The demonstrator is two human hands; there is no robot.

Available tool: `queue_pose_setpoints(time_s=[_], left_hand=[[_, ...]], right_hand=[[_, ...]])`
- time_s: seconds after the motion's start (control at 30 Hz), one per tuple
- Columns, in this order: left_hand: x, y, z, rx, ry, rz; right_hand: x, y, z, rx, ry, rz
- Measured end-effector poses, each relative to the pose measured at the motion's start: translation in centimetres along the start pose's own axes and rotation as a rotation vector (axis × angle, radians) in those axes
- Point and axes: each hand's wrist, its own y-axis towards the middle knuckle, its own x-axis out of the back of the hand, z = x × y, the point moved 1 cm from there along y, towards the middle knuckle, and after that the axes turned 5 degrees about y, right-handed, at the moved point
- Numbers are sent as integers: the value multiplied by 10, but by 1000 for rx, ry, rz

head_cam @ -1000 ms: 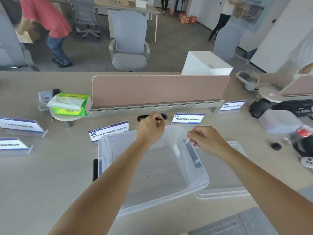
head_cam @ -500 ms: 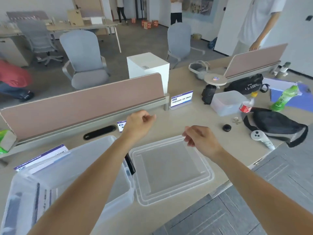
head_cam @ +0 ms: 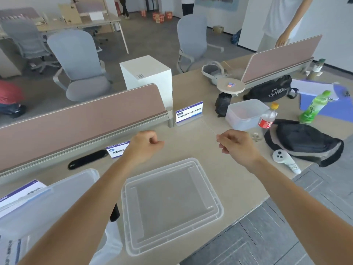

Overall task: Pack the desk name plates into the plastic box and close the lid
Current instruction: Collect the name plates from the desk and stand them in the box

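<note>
Lower left, the clear plastic box (head_cam: 57, 197) sits on the desk (head_cam: 191, 142) w/ a first name plate (head_cam: 21, 190) showing at its far edge. A second name plate (head_cam: 116, 150) peeks out just behind the left hand (head_cam: 143, 146), which hovers centre-left in a closed fist, nothing in it. Bottom centre the lid (head_cam: 172, 203) lies flat beside the box, a third name plate (head_cam: 189, 112) stands upright mid-frame by the divider (head_cam: 76, 123) end, and right of centre the right hand (head_cam: 236, 146) hovers w/ fingers loosely bent, empty.
</note>
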Motion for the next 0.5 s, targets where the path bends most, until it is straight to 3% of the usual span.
queue_pose_setpoints(time_s=[0.3,0.5], left_hand=[[-18,65,20,98,-177,-9],[-43,114,21,204,-292,-16]], right_hand=[[-24,73,18,29,-368,100],[-24,145,9,14,-397,154]])
